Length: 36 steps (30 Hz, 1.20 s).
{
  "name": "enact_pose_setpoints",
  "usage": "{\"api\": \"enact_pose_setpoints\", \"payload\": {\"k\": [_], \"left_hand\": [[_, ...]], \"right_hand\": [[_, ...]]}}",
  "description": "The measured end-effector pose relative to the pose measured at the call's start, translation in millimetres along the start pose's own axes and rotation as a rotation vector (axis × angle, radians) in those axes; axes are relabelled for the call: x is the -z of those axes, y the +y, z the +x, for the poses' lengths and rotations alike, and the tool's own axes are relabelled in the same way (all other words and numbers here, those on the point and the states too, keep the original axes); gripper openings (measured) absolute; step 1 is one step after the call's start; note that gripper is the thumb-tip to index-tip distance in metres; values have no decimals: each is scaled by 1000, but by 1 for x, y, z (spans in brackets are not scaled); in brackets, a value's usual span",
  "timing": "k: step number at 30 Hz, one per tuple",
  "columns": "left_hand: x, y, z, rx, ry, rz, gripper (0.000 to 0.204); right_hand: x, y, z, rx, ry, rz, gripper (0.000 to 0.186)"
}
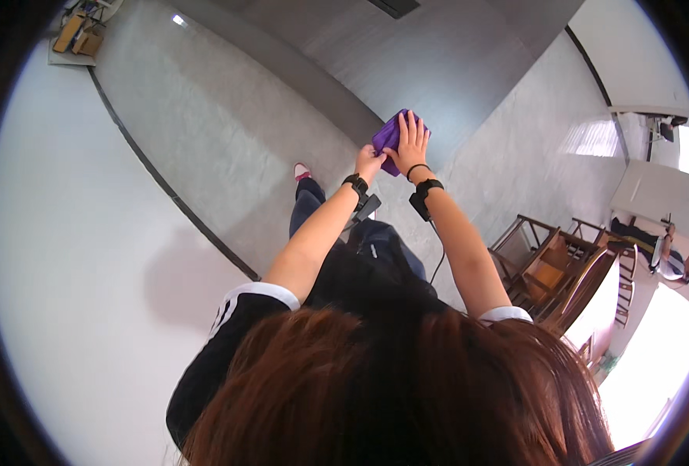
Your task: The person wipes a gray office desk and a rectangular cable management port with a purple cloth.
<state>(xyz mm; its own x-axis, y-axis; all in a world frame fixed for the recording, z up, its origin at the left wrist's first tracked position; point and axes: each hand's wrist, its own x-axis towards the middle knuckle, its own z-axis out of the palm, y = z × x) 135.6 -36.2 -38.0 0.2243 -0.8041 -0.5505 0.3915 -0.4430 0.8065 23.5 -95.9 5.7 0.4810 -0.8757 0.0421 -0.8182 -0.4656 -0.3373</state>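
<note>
A folded purple cloth point(388, 133) is held out in front of me at arm's length. My right hand point(413, 145) lies flat on it with the fingers spread, covering its right side. My left hand point(369, 162) grips the cloth's lower left edge with curled fingers. Both wrists wear black bands with small devices. My forearms rise from the lower middle of the picture, above my dark clothes and my hair. Behind the cloth is a grey surface; I cannot tell whether the cloth touches it.
A white wall point(72, 256) fills the left, edged by a dark strip point(173, 198). Wooden chairs point(554, 268) stand at the right. Another person point(675, 260) sits far right. My shoe point(302, 171) shows on the grey floor point(228, 132).
</note>
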Motion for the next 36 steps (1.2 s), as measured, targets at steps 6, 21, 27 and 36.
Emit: {"api": "enact_pose_setpoints", "payload": {"k": [6,21,27,36], "left_hand": [[48,9,37,-99,185,-81,34],[200,119,162,-251,302,75,33],[221,125,169,-179,217,127,37],[215,134,158,-69,85,220,30]], "right_hand": [[-9,-63,61,65,-126,-4,97],[-62,-191,247,114,-143,23,88],[-60,-195,253,112,-69,181,87],[-54,-190,243,118,-103,118,83]]}}
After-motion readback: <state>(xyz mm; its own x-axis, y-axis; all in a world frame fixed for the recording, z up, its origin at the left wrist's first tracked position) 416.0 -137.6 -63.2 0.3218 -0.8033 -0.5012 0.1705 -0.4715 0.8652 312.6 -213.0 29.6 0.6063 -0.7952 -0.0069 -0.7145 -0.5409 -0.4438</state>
